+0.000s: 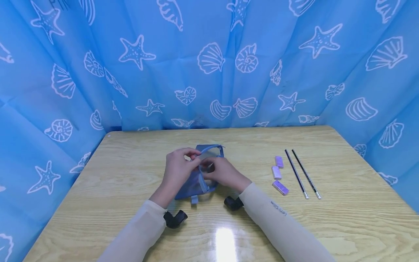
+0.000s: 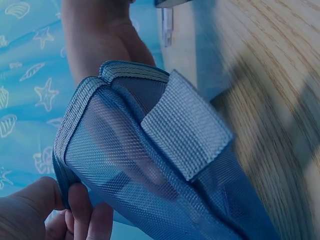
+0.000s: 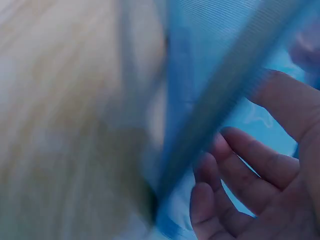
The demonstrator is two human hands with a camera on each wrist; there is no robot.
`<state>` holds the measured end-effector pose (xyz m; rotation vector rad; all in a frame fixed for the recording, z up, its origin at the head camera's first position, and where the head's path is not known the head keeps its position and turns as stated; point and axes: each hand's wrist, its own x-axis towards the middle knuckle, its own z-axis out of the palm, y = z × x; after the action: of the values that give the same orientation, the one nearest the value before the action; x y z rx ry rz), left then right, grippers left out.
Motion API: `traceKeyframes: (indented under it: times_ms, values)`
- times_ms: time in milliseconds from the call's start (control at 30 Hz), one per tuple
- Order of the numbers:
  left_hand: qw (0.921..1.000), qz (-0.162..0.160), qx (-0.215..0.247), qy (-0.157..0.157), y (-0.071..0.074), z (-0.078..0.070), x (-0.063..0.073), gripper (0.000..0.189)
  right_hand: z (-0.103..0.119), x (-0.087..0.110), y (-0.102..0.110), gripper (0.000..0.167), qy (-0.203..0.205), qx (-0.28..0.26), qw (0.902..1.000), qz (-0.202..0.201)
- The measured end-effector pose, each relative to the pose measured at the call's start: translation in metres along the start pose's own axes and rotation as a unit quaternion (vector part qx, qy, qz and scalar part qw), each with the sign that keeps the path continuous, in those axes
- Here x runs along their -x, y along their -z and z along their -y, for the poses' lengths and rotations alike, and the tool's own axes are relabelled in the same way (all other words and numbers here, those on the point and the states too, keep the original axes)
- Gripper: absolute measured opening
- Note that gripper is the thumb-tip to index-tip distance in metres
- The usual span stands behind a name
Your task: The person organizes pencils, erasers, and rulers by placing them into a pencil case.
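Note:
A blue mesh zip pouch (image 1: 190, 187) stands partly raised from the table, its zipped mouth spread apart. My left hand (image 1: 180, 163) pinches the edge of that mouth between thumb and fingers, as the left wrist view also shows. My right hand (image 1: 226, 173) reaches into the mouth; its fingers appear through the mesh in the left wrist view. In the right wrist view, the right hand's fingers (image 3: 242, 172) are loosely bent behind the zipper band (image 3: 210, 110), with no object seen in them. A pale woven tab (image 2: 187, 125) sticks out at the pouch's end.
To the right on the wooden table (image 1: 131, 171) lie three small purple-and-white blocks, such as this eraser-like one (image 1: 280, 187). Beside them are two dark pencils, a left one (image 1: 296, 173) and a right one (image 1: 306, 173). A blue shell-print curtain (image 1: 183, 72) surrounds the table.

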<state>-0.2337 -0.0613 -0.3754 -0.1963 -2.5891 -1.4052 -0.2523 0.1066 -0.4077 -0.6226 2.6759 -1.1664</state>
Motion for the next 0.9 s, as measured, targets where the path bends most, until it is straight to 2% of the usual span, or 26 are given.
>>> traceKeyframes:
  times_ms: [167,433,900]
  values:
    - [1.0000,0.003,0.006,0.002,0.000,0.001,0.000,0.016,-0.003,0.005,0.017,0.040,-0.018,-0.011,0.9998,-0.001]
    - [0.9999,-0.007,0.009,0.003,-0.001,0.001,-0.001,0.014,-0.009,0.017,0.054,0.035,-0.019,-0.022,0.9990,-0.033]
    - [0.9997,-0.005,0.021,0.009,-0.001,0.001,0.001,0.014,-0.031,0.049,0.126,0.039,-0.077,-0.026,0.9937,-0.077]
